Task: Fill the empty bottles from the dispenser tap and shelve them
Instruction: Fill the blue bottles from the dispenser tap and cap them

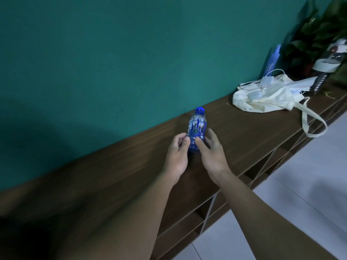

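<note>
Capped blue bottle [196, 131] stands on shelf [244, 132], between left hand [177, 156] and right hand [211, 154].

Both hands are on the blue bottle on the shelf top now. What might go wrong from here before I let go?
The blue bottle looks tilted toward the wall, held low by the left hand and right hand; released like that, it may topple. A toppled bottle might roll off the wooden shelf top at its open front edge. Its blue cap looks on, but tightness cannot be judged, so a fall might leak.
</note>
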{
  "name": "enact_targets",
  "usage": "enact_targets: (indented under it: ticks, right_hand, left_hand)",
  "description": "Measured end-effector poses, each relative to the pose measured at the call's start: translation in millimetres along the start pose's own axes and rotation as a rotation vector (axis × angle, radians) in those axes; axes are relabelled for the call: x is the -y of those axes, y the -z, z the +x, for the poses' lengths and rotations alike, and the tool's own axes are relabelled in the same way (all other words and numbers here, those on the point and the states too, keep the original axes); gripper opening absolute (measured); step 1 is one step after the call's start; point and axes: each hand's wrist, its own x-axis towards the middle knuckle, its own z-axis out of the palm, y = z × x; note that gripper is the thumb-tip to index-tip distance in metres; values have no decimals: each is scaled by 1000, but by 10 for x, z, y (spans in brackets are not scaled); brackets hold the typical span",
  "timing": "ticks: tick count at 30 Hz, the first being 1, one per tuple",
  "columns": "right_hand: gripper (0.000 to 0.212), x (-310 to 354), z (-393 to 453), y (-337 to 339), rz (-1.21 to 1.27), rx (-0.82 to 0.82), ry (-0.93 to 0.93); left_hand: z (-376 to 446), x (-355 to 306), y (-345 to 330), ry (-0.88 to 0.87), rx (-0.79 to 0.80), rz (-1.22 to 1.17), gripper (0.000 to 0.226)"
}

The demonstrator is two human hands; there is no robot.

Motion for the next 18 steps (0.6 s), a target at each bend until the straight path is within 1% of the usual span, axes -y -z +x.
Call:
enact_targets:
  ticks: [2, 3, 6, 9, 12, 15, 18]
  right_hand:
    - [93, 2, -319, 8, 11, 22, -20]
    - [95, 16, -487, 5, 6, 41, -22]
    - [90, 152, -1057, -106, -2, 99, 20]
    - [90, 275, -1610, -321, -26, 197, 78]
    - [88, 365, -1931, -535, -90, 303, 143]
    - [81, 526, -2203, -784, -153, 383, 181]
    - [72, 791, -2390, -963, -189, 381, 241]
  left_hand:
    - [-211, 67, 137, 34, -19, -42, 33]
    - [-337, 62, 222, 48, -26, -76, 34]
    - [-747, -49, 518, 52, -45, -127, 41]
    - [-1199, -226, 788, 22, 1, -144, 40]
    - [-1580, -408, 1079, 16, 24, -137, 43]
    - [-1993, -516, 1429, -19, -68, -119, 47]
    - [-2379, -599, 1684, -81, -168, -108, 51]
